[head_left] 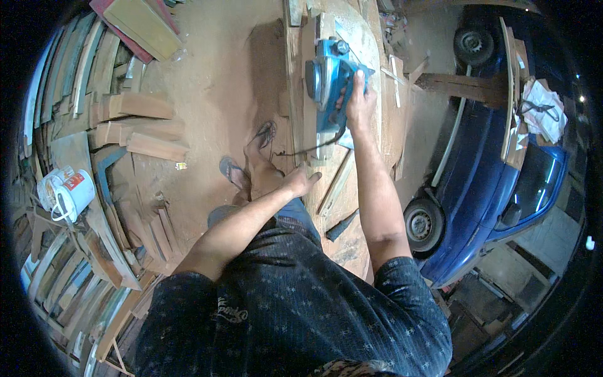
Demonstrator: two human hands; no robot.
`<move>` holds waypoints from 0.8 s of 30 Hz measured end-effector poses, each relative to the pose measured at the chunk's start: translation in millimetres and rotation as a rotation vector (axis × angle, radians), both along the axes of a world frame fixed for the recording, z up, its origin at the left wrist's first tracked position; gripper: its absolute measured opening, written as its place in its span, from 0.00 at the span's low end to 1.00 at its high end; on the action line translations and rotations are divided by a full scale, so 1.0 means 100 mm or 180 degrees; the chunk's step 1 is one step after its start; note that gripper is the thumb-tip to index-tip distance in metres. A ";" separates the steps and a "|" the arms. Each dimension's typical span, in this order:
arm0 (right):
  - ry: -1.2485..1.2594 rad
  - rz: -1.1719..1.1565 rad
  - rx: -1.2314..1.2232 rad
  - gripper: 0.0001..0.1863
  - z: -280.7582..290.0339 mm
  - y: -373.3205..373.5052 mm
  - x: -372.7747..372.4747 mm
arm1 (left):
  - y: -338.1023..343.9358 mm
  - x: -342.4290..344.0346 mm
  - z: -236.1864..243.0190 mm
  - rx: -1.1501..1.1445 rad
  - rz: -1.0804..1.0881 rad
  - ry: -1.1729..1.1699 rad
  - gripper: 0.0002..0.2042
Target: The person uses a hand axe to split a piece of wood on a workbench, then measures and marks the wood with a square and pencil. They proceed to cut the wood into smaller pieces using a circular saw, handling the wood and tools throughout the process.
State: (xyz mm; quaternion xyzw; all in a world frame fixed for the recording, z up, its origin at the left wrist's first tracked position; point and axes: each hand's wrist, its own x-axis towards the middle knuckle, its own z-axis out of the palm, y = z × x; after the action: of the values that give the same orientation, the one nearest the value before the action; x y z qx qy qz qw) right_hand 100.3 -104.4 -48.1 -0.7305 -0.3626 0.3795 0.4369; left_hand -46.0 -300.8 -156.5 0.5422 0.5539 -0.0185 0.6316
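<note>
My right hand (360, 107) is wrapped around the handle of a blue electric hand planer (330, 85). The planer sits over a long wooden board (308, 135) lying along the left edge of the wooden workbench (352, 242). A dark power cord (314, 149) trails from the planer toward the left and over the bench edge. At the near end of the board, my left hand (301, 182) rests by the bench edge with its fingers curled. What those fingers hold, if anything, is hidden. A narrow wood strip (336, 185) and a dark tapered object (342, 226) lie on the bench nearby.
Stacked planks (69, 69) and wood offcuts (147, 129) fill the left side. A white bucket (75, 195) stands among them. To the right is a parked blue vehicle (471, 195), with a wooden post (465, 87) and crumpled white sheets (545, 110) nearby.
</note>
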 end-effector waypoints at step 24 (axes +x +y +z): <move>-0.0014 0.0260 0.0147 0.36 -0.02 2.02 0.07 | 0.07 0.09 -0.44 0.0059 0.0562 0.0047 0.19</move>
State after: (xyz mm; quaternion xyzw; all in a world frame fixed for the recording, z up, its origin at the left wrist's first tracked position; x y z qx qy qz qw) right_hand 106.9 97.9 -50.2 -0.7057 -0.4016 0.3870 0.4370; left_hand -36.8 -293.8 -200.0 0.4968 0.6043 0.0383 0.6217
